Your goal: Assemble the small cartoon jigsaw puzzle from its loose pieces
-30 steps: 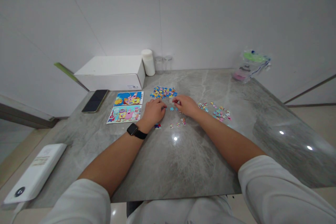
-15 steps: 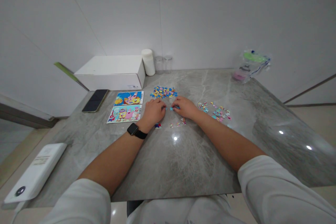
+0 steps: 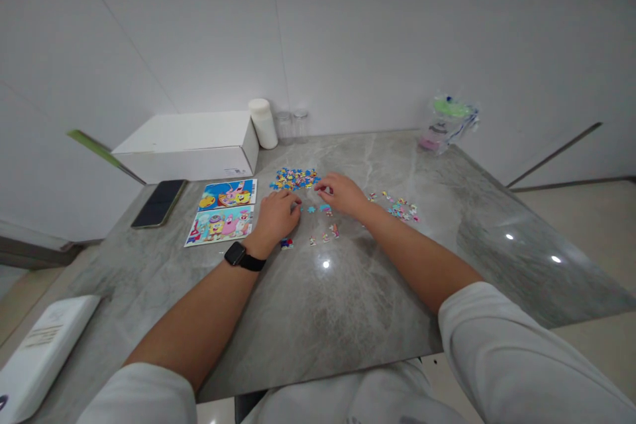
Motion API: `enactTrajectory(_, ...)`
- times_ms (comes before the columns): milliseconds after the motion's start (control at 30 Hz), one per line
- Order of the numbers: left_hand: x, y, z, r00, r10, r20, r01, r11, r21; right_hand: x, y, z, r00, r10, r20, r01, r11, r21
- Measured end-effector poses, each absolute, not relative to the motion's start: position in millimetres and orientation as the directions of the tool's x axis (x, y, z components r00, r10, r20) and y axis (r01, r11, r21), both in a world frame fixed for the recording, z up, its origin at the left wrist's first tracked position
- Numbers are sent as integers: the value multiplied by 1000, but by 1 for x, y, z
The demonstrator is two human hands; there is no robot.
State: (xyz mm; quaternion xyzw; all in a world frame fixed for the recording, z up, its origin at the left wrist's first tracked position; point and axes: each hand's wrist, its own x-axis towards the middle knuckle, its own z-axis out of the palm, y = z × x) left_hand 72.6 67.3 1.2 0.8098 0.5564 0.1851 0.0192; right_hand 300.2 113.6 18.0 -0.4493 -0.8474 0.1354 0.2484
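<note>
On the grey marbled table (image 3: 377,298) we see two colourful rectangular cards (image 3: 223,220) before the long white box (image 3: 183,138), left of the blue-and-yellow puzzle-piece pile (image 3: 295,179).

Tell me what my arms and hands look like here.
Whitish, loose short sleeves end around the elbows. The left hand is ungloved, with a dark, square-faced watch on a black strap at the wrist. The right hand is ungloved too, its wrist bare.

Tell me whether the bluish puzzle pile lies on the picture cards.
No, the bluish puzzle pile lies on the grey table, right of the picture cards.
</note>
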Motion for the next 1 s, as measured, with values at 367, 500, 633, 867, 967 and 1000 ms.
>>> enactTrajectory(367,77,65,5,312,871,380,841,-440,316,397,114,103,-218,894,392,754,409,-514)
enactTrajectory(500,76,69,3,255,870,423,790,-440,428,436,123,91,-249,956,157,886,291,-362)
enactTrajectory(633,73,75,5,121,889,443,656,-406,636,433,128,77,-152,975,-163,985,137,-103)
enactTrajectory(867,62,86,16,-134,896,424,347,-358,867,391,117,69,-26,858,-514,989,98,113)
enactTrajectory(967,58,90,18,-188,913,362,250,-312,917,386,119,64,-28,855,-518,979,128,159)
enactTrajectory(1000,57,91,18,-199,919,341,227,-296,928,386,120,63,-34,856,-516,977,137,162)
